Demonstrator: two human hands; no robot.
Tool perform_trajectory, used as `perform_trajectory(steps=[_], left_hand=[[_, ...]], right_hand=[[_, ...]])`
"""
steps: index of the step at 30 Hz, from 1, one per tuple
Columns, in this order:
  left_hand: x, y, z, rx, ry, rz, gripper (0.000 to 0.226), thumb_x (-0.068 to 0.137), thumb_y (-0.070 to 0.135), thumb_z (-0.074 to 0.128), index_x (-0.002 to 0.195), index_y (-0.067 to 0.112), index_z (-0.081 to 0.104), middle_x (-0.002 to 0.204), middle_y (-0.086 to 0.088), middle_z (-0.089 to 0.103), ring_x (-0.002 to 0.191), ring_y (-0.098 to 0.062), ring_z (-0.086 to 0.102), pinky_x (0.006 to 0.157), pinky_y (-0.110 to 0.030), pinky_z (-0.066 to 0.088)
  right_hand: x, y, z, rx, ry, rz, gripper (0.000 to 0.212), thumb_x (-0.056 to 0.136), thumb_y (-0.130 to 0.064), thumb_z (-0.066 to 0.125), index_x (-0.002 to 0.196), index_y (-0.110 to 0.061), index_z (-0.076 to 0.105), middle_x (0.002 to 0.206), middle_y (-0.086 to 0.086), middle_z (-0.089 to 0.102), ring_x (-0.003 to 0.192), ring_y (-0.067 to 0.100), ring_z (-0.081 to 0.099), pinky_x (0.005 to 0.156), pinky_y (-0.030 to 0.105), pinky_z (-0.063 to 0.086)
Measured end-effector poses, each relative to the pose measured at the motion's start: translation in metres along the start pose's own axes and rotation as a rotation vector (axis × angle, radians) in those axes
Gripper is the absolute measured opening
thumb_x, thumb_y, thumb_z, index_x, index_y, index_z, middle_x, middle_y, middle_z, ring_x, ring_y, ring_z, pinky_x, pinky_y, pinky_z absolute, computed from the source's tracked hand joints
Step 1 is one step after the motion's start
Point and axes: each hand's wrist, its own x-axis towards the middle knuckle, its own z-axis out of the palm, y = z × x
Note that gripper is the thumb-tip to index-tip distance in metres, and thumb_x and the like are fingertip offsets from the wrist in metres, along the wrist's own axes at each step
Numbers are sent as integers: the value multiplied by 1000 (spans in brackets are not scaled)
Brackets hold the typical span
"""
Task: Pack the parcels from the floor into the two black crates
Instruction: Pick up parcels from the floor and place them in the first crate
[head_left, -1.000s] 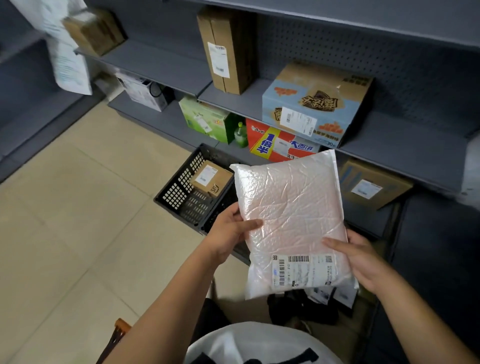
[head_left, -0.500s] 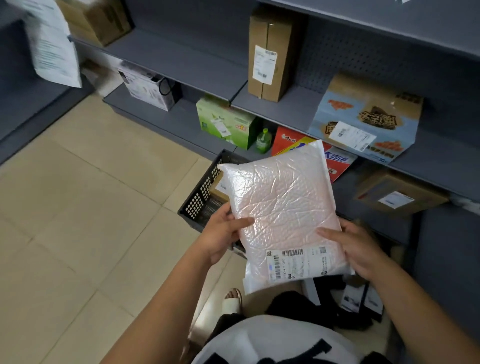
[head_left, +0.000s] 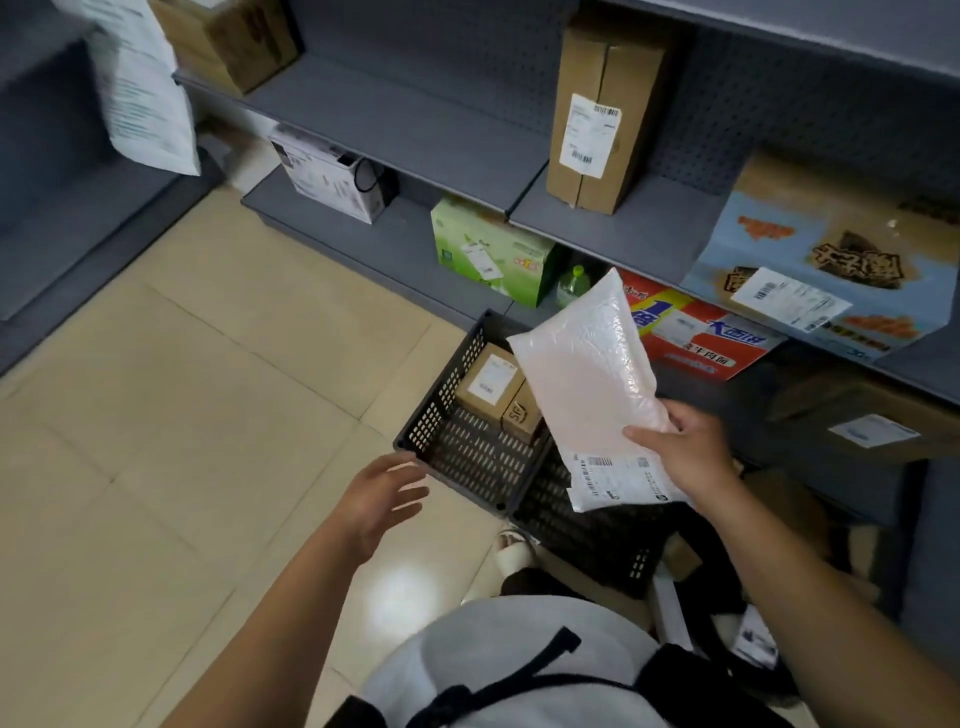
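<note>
Above the black crates (head_left: 467, 467) your right hand (head_left: 680, 452) pinches a white parcel (head_left: 582, 374), left hand (head_left: 379, 499) spread; only one box (head_left: 491, 387) shows packed.

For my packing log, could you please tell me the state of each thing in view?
Left crate: holds a small box, label up.
Right crate: partly hidden by the white parcel.
White parcel: held tilted above both crates.
Right hand: grips the parcel's lower end.
Left hand: open, empty, near the left crate.

Two boxes (head_left: 501, 395) in left crate (head_left: 431, 415); right crate (head_left: 597, 540) beside it; mailer (head_left: 587, 374) above both
</note>
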Motion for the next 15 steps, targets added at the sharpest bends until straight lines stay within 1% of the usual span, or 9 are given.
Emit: perform_trajectory(steps=[2,4,7,8,10,13,15], left_hand=[[8,4,-13,27,37,-27,21,95,8,61,116,13,65,120,-15,69,104,-30,68,83,-36,55],[20,11,-25,47,56,-37,22,96,7,59,117,11,65,120,-16,68,106,-32,68,85,-37,55],[40,21,-39,75,70,-57,23,96,6,57,117,10,65,120,-17,68,110,-34,66,88,-38,54],[47,24,-43,82,66,-72,23,96,5,57,117,9,65,120,-17,68,109,-34,66,87,-38,55],[65,32,-52,102,41,-99,22,97,5,56,116,9,66,119,-18,68,106,-33,67,81,-37,56],[101,48,-68,148,-18,-111,24,97,2,54,118,6,64,117,-21,67,97,-32,67,75,-35,57],[129,58,-82,200,-62,-129,26,98,-2,49,121,2,62,114,-23,64,94,-33,64,64,-30,59]], right_hand=[[14,6,4,-50,34,23,26,68,-27,86,89,-33,72,91,-8,75,86,21,72,84,51,58],[25,9,10,-111,52,38,29,69,-26,85,94,-31,71,93,-7,75,85,21,71,82,47,58],[31,6,26,-224,77,67,36,73,-25,83,107,-22,71,99,1,74,84,20,69,69,32,55],[31,5,33,-268,83,76,38,74,-27,83,110,-20,70,100,2,73,86,22,68,70,32,54],[29,5,49,-346,98,90,41,76,-30,81,113,-18,68,101,2,70,89,23,65,77,36,53],[26,0,82,-365,132,129,39,80,-30,79,113,-17,66,103,3,66,91,22,63,78,34,51],[24,-1,109,-412,174,160,41,81,-29,79,117,-12,66,109,8,64,95,25,62,81,32,48]])
